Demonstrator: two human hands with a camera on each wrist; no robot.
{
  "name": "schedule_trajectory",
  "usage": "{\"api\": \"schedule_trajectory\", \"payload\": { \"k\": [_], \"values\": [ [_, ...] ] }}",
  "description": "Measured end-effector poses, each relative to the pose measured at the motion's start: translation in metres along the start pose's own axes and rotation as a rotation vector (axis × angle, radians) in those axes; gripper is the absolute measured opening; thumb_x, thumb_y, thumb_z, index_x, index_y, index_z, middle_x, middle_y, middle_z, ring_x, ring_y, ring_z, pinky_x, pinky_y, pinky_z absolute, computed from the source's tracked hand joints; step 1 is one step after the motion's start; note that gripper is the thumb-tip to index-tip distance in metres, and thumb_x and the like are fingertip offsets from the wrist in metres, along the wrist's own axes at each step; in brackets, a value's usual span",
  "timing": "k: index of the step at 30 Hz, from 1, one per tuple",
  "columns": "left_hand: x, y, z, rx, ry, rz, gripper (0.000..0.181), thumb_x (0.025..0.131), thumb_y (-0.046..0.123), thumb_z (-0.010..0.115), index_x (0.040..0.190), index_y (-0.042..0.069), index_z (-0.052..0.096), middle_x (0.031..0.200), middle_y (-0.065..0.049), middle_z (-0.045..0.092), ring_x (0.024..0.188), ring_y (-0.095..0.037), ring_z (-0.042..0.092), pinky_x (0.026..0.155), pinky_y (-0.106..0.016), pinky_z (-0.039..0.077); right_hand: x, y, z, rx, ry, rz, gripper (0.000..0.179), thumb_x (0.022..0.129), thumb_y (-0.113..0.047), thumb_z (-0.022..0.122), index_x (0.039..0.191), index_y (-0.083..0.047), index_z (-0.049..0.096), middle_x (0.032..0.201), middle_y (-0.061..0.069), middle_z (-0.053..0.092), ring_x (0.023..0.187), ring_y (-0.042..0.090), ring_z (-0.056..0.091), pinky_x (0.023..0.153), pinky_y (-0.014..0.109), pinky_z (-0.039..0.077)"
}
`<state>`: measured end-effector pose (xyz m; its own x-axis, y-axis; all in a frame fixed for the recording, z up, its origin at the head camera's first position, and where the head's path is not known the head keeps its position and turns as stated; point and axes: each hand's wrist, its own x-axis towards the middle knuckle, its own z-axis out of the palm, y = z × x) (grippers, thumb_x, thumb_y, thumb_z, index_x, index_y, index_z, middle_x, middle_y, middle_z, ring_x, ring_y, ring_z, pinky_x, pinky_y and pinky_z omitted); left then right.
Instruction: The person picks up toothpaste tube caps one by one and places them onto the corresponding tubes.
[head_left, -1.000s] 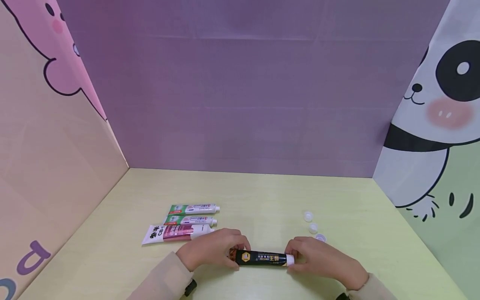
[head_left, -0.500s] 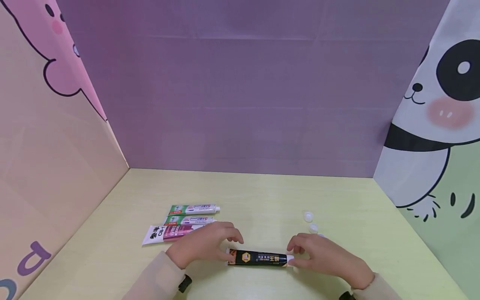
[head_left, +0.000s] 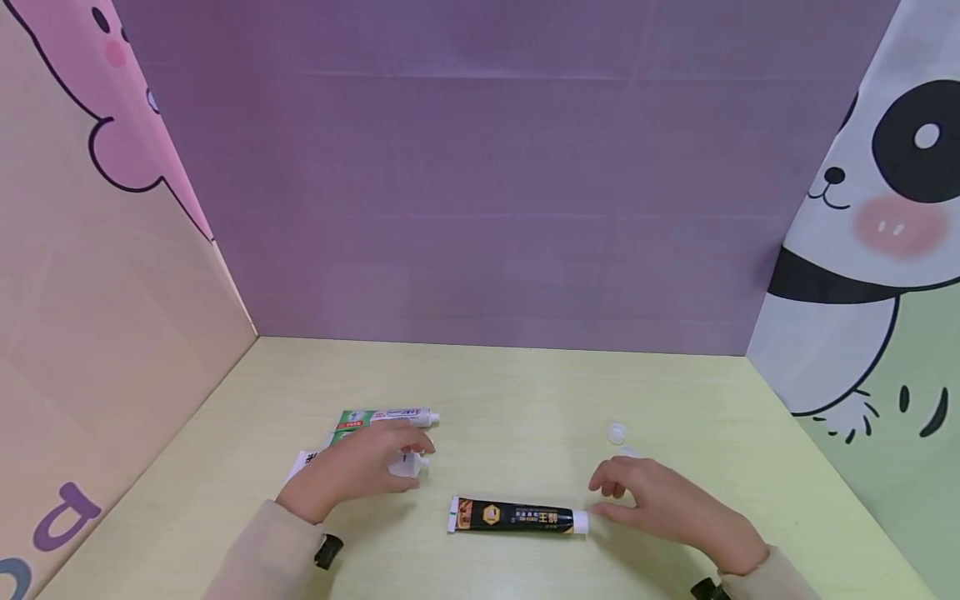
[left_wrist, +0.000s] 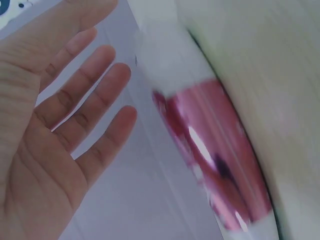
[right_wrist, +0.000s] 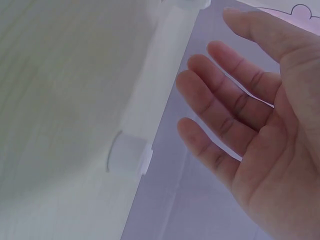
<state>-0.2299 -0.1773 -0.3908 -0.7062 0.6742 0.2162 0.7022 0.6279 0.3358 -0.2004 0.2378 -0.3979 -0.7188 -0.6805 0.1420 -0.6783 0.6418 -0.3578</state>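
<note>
A black toothpaste tube (head_left: 517, 517) with a white cap lies flat near the front of the table. My left hand (head_left: 356, 467) is over the tubes at the left, fingers relaxed and holding nothing. Beneath it lies a white and pink toothpaste tube (left_wrist: 215, 145), mostly hidden from the head view. Behind that are two green and white toothpaste tubes, the farther one (head_left: 405, 416) showing a bare nozzle. My right hand (head_left: 660, 504) hovers beside the black tube's capped end with loosely bent fingers and nothing in them.
A small round white cap (head_left: 617, 432) lies beyond my right hand, and another cap (head_left: 628, 452) is partly hidden by that hand. A purple panel (head_left: 502, 208) stands along the table's back edge, with printed panels at both sides.
My left hand has let go of the black tube and moved left, over the other tubes. My right hand has released the capped end and drawn slightly right. The black tube stays on the table.
</note>
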Motion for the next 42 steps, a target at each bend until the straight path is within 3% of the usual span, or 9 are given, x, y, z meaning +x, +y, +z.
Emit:
{"api": "schedule_trajectory", "payload": {
  "k": [4,10,21,31,37,42],
  "values": [
    [-0.008,-0.008,-0.007,0.021,0.035,-0.034,0.028,0.079,0.012,0.084,0.105,0.010,0.072,0.104,0.001,0.068,0.089,-0.015,0.058,0.075,-0.028,0.051,-0.003,0.003,-0.004,0.003,0.011,0.024,0.018,0.093,-0.029,0.072,0.104,-0.015,0.067,0.094,-0.012,0.064,0.086,0.005,0.061,0.077,0.031,0.052],
    [-0.016,-0.017,-0.012,0.057,0.017,-0.119,0.028,0.078,0.013,0.084,0.104,0.010,0.073,0.101,0.000,0.065,0.084,-0.015,0.054,0.072,-0.029,0.048,-0.008,0.010,-0.009,-0.003,0.066,0.011,0.017,0.092,-0.026,0.073,0.103,-0.014,0.067,0.096,-0.008,0.065,0.085,0.007,0.062,0.075,0.031,0.052],
    [-0.025,-0.029,-0.008,0.154,-0.005,-0.220,0.036,0.072,0.017,0.090,0.104,0.015,0.074,0.108,-0.002,0.069,0.099,-0.023,0.061,0.087,-0.045,0.053,-0.017,0.021,-0.017,-0.008,0.129,0.000,0.015,0.091,-0.020,0.075,0.102,-0.013,0.067,0.096,-0.008,0.066,0.082,0.007,0.062,0.073,0.032,0.053],
    [-0.028,-0.031,-0.006,0.083,-0.010,-0.229,0.042,0.068,0.007,0.091,0.105,0.014,0.072,0.109,-0.004,0.066,0.101,-0.025,0.059,0.091,-0.046,0.052,-0.020,0.030,-0.025,-0.010,0.098,0.067,0.018,0.089,-0.020,0.076,0.102,-0.012,0.067,0.098,-0.005,0.065,0.083,0.012,0.062,0.073,0.034,0.053],
    [-0.029,-0.034,-0.005,0.064,0.004,-0.164,0.040,0.068,0.003,0.090,0.102,0.013,0.071,0.100,0.000,0.065,0.092,-0.019,0.056,0.081,-0.038,0.052,-0.022,0.038,-0.024,-0.020,0.061,0.116,0.023,0.084,-0.018,0.081,0.101,-0.013,0.067,0.098,-0.006,0.063,0.083,0.013,0.061,0.073,0.032,0.053],
    [-0.029,-0.035,-0.005,0.052,-0.010,-0.168,0.039,0.069,0.005,0.089,0.102,0.013,0.071,0.100,0.000,0.065,0.089,-0.018,0.055,0.077,-0.034,0.050,-0.024,0.043,-0.021,-0.023,0.054,0.135,0.024,0.082,-0.016,0.081,0.101,-0.013,0.066,0.098,-0.007,0.061,0.083,0.012,0.060,0.073,0.031,0.052]
  ]
}}
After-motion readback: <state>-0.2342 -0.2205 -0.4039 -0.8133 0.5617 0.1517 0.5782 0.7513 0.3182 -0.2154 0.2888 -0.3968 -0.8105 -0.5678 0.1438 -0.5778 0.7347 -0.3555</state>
